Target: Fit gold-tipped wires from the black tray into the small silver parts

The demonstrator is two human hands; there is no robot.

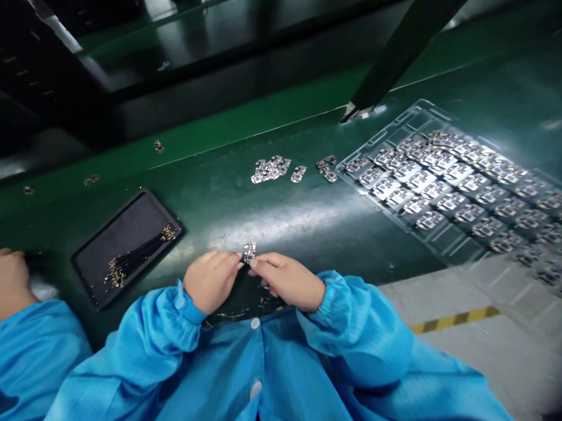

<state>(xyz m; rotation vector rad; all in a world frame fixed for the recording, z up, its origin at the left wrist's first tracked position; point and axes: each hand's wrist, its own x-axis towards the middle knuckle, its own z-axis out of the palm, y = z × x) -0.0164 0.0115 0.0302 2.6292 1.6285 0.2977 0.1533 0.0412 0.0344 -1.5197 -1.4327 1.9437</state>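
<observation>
A green workbench (200, 196) lay beyond the fingers (259, 262), grey floor (447, 363) and striped tape (455, 319) to their right, a dark counter (233, 58) farther off

A clear blister tray (413, 120) of small metal parts (430, 181) on a green conveyor belt (205, 196), black tray (137, 227) to the left

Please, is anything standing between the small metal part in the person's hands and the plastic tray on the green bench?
Nothing visible does. Between the small metal part, pinched by the left hand and right hand, and the plastic tray, only green bench shows; the loose parts lie off to the side.
</observation>
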